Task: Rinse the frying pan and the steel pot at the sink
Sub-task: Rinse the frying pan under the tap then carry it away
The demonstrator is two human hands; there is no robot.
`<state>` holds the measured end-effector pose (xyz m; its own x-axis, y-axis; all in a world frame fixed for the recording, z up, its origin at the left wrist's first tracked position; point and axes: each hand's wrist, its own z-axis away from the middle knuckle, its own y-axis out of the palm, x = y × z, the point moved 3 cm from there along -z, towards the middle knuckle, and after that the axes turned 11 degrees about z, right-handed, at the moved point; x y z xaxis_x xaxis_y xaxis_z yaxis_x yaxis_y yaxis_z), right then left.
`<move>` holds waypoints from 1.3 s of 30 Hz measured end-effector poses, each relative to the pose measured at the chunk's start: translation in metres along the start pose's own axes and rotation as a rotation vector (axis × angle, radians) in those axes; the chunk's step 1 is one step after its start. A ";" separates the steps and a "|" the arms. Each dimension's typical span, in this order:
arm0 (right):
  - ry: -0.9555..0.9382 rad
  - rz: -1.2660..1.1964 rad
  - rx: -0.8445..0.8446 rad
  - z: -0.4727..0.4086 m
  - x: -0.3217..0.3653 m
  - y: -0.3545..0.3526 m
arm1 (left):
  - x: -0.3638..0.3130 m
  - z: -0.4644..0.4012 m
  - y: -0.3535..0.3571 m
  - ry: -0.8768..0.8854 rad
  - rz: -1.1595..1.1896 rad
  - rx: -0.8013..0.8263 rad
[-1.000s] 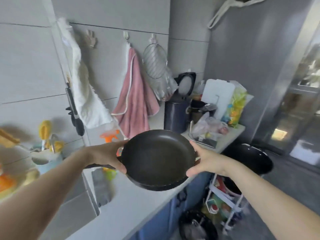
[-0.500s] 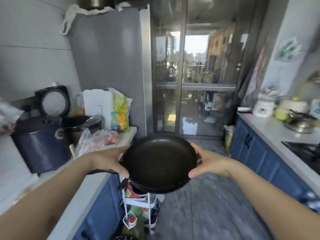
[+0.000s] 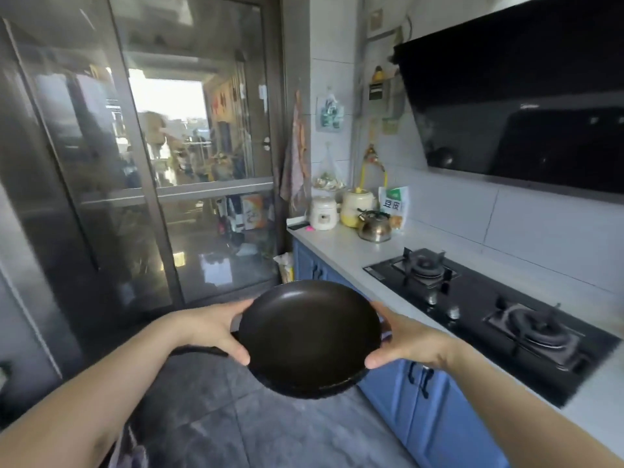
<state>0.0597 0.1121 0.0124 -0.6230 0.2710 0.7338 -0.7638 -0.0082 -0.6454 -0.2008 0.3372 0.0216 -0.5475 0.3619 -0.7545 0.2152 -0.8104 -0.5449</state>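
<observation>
Gripping the frying pan (image 3: 309, 336): both hands, unlabelled rim.

You get bright daylight through the glass door (image 3: 189, 157), blown out at its centre, with glare on the floor (image 3: 216, 275). Range hood (image 3: 526, 106) reflects softly. Wide-angle bending at the edges; your forearms look stretched, corners slightly blurred.

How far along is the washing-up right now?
Done: nothing plainly; the frying pan looks dry and no sink is in view. In hand: left hand and right hand grip the pan's rim above the floor, beside the gas hob. Left: rinsing it; no steel pot is identifiable.
</observation>
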 end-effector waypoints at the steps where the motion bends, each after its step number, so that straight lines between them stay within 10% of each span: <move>1: 0.017 -0.011 -0.027 -0.008 -0.013 -0.015 | -0.010 -0.028 -0.001 0.019 -0.009 0.014; 16: 0.097 0.035 -0.057 -0.213 -0.166 -0.244 | -0.100 -0.382 -0.065 0.067 -0.037 0.086; 39: 0.411 0.095 -0.138 -0.543 -0.350 -0.379 | -0.103 -0.811 -0.176 0.303 -0.081 0.133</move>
<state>0.6589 0.5431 -0.1152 -0.5492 0.6356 0.5425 -0.6592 0.0695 -0.7487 0.4732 0.8159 -0.1011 -0.2888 0.5319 -0.7960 0.0623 -0.8192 -0.5701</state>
